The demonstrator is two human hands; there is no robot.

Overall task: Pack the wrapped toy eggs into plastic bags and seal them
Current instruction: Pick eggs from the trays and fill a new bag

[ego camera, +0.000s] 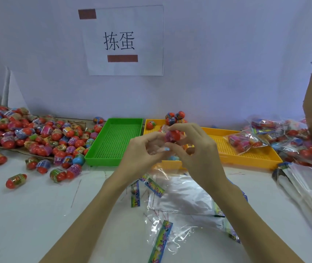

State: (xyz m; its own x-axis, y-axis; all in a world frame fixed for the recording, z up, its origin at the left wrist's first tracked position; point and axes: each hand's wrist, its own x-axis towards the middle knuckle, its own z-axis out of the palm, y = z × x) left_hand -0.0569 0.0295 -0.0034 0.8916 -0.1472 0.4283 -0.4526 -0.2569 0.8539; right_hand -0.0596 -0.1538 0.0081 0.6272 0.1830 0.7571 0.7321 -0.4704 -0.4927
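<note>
White tabletop point(37, 215), both hands' fingers point(178, 128) pinching glossy egg point(173, 135)

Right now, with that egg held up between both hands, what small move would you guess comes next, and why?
Probably easing the red egg deeper into the clear bag. Both hands hold them together above the yellow tray: the right hand pinches the egg in its grip, the left hand holds the film, and no seal shows yet.
</note>
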